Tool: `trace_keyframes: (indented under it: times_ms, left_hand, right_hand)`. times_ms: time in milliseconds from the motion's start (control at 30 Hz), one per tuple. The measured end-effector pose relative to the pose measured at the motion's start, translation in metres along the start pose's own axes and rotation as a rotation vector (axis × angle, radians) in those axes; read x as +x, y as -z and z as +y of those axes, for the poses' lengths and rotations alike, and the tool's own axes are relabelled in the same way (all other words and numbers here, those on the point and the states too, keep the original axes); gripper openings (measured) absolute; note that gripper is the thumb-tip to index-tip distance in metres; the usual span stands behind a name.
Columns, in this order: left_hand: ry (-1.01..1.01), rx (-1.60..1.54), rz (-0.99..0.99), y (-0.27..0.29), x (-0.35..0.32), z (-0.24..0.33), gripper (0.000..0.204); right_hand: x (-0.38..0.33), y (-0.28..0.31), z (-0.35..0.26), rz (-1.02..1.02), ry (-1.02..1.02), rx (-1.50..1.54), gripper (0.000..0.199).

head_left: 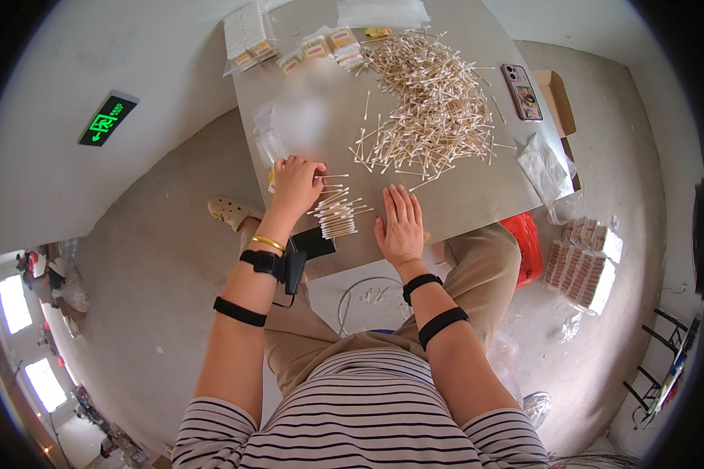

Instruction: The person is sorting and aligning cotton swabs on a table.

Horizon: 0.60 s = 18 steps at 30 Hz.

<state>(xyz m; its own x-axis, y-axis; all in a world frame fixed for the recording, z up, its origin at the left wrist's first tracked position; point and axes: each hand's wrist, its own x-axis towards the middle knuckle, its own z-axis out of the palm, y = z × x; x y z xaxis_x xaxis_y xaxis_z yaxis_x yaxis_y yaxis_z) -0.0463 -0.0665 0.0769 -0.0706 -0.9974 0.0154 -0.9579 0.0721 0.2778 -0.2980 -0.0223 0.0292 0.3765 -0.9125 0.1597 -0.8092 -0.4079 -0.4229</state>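
Observation:
My left hand [296, 186] is at the table's near left, its fingers curled and pinched together at the end of a cotton swab. Below its fingertips a short row of cotton swabs [339, 221] lies roughly side by side, the upper ones more askew. To the right of that row my right hand [401, 223] rests flat on the metal table [461, 205], fingers stretched out and holding nothing. Beyond both hands spreads a large loose heap of cotton swabs [438, 102] with pale wooden sticks and white tips.
Small packs of swabs [317, 48] and a clear bag of packs [250, 37] stand at the far left. A phone [522, 92] and a plastic bag [543, 166] lie by the right edge. Stacked bundles [579, 270] and a red bag [524, 246] sit below, on the right.

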Motion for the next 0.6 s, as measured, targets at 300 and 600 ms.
trace_keyframes:
  times_ms: [300, 600]
  left_hand:
    - [-0.028, -0.112, 0.041, -0.016, -0.037, 0.018, 0.019]
    - [0.071, -0.329, 0.252, -0.021, -0.073, 0.02, 0.028]
  right_hand:
    - [-0.001, -0.001, 0.0, -0.004, 0.001, -0.015, 0.061]
    - [0.0, -0.002, 0.001, 0.032, 0.02, -0.003, 0.059]
